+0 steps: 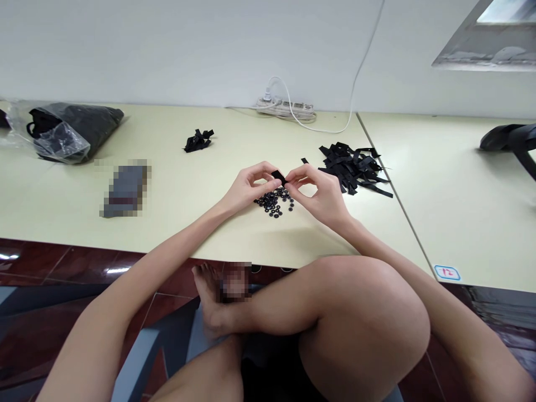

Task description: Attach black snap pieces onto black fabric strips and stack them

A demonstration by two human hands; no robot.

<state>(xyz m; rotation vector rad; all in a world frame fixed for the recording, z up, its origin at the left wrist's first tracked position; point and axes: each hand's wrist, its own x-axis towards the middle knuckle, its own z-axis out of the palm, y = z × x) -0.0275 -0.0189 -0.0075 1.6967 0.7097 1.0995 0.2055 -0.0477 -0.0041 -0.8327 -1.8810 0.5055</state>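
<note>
Between my two hands is a short black fabric strip [278,177], held above the table. My left hand [251,185] pinches its left end between thumb and forefinger. The fingertips of my right hand [317,192] close on its right end, and whether a small ring is there too I cannot make out. Just below my hands lies a loose pile of small black ring-shaped pieces [274,205]. A larger heap of black fabric strips [349,166] lies to the right of my right hand. Farther back on the left sits a smaller heap of black strips [199,140].
On the pale table [209,184], a plastic bag of black material [79,131] lies far left, near a blurred dark phone-like object [125,188]. A power strip [285,107] with a white cable sits against the wall. A black strap-like object [513,139] is far right.
</note>
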